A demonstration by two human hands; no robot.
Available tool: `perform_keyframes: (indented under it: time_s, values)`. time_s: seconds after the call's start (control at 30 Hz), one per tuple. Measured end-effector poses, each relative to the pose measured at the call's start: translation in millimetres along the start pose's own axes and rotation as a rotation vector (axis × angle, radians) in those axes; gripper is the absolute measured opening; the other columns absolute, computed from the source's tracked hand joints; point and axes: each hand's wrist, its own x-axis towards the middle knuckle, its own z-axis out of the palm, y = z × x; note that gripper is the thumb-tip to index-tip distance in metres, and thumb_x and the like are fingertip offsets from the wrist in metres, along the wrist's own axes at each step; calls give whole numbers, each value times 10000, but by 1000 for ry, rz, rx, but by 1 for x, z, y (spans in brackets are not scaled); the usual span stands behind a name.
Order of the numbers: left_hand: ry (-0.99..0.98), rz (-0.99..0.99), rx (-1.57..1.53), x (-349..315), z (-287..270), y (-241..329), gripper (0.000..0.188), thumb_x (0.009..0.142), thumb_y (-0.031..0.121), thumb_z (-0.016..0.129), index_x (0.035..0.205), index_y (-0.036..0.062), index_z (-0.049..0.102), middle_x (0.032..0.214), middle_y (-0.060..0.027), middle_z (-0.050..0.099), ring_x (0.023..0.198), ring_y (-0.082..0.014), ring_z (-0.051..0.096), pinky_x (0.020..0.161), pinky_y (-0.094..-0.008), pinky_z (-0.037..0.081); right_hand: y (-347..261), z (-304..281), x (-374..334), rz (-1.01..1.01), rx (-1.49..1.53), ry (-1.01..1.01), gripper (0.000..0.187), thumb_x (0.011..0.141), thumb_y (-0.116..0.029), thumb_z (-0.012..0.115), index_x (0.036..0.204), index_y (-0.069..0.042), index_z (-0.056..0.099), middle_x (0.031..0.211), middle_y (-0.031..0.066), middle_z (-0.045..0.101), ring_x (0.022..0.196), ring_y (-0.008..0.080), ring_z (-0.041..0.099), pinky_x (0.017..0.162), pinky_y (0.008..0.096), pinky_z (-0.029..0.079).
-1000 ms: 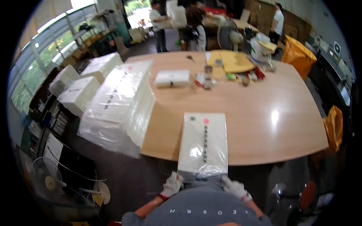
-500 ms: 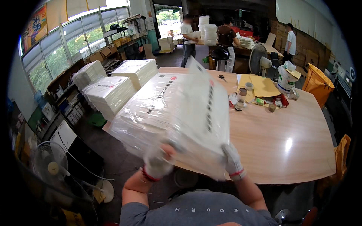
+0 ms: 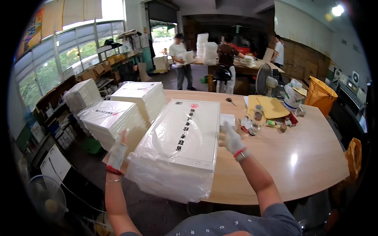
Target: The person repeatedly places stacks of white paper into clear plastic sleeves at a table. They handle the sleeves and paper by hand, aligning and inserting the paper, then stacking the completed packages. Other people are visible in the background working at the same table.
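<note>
A stack of large white printed paper packets in clear plastic lies on the near left part of the table, dark characters and a red round mark on its top. Loose plastic wrap droops over its near side. At the stack's left, my left hand, in a white knitted glove with a red cuff, points upward with a fingertip bare, holding nothing. My right hand, gloved alike and slightly blurred, hovers just beyond the stack's right edge with fingers apart. Both hands are open.
More wrapped paper stacks stand to the left. On the wooden table are scissors, yellow envelopes, a glass jar and a white bucket. Other people work at the back. A fan stands behind the table.
The tilted packet that both hands held now lies flat on the stack. My hands have let go and moved apart to either side. The view has tipped upward.
</note>
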Motion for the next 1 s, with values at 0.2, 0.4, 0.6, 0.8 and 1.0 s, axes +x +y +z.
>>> perform_keyframes:
  time_s: [0.2, 0.4, 0.6, 0.8, 1.0]
  values:
    - [-410, -338, -206, 25, 15, -3, 473, 826, 289, 644, 1162, -27, 535, 1058, -48, 576, 922, -112, 527, 793, -229, 434, 55, 61, 49, 136, 199, -90, 490, 856, -380, 550, 1227, -92, 409, 1078, 42, 518, 941, 166, 539, 767, 327, 485]
    - [-71, 106, 585, 8, 13, 30, 439, 833, 233, 627, 1155, -43, 515, 1022, -91, 587, 965, -184, 543, 842, -272, 433, 47, 71, 37, 156, 71, 75, 466, 877, -408, 517, 1243, -134, 426, 1125, 50, 524, 953, 186, 562, 818, 368, 481]
    - [27, 737, -142, -138, 52, 61, 474, 859, 395, 505, 1101, -12, 538, 1047, -186, 574, 936, -273, 571, 855, -362, 438, 25, 51, -81, -378, 346, -206, 418, 942, -381, 339, 1125, -31, 476, 1153, 127, 520, 1071, 250, 497, 937, 412, 373]
    - [-189, 805, 164, -199, 197, 54, 381, 828, 381, 584, 1018, 51, 579, 910, -130, 621, 720, -307, 610, 574, -345, 489, 32, 44, -171, -101, 639, -822, 434, 944, -365, 358, 1108, 17, 482, 1100, 170, 504, 1047, 271, 457, 926, 406, 340]
    - [-187, 616, 14, -172, 294, 15, 267, 860, 227, 542, 673, 40, 506, 571, -131, 476, 505, -286, 505, 451, -365, 374, 0, -16, -168, -204, 513, -600, 483, 942, -320, 360, 1298, 7, 363, 1346, 132, 367, 1256, 225, 325, 1045, 361, 217]
